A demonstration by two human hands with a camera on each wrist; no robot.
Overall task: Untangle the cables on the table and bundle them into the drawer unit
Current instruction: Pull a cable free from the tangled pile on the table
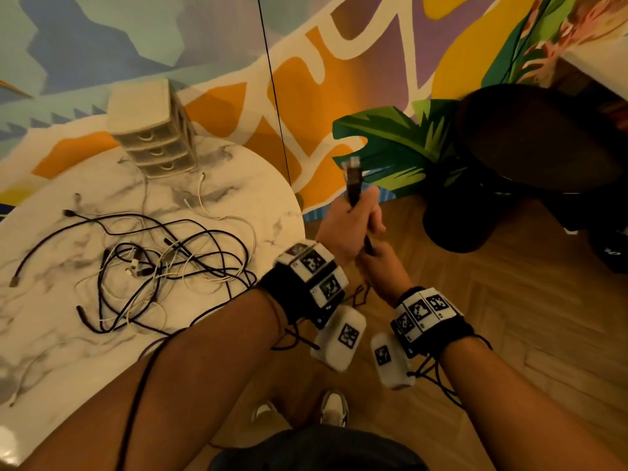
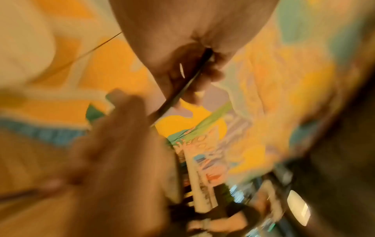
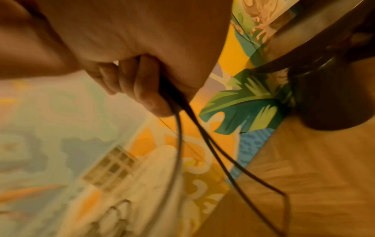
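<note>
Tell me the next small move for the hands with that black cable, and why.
Probably fold another loop: slide the right hand down the black cable and bring the slack up to the left hand. Both hands grip it beside the table, plug end up, while its length trails low. The tangled cables and the closed drawer unit wait.

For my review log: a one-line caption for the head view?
Both hands grip a black cable beside the table's tangle.

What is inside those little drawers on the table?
I cannot tell. The drawer unit at the table's far edge has all three drawers closed, so whatever is inside is hidden. The tangled cables lie on the tabletop in front of it.
</note>
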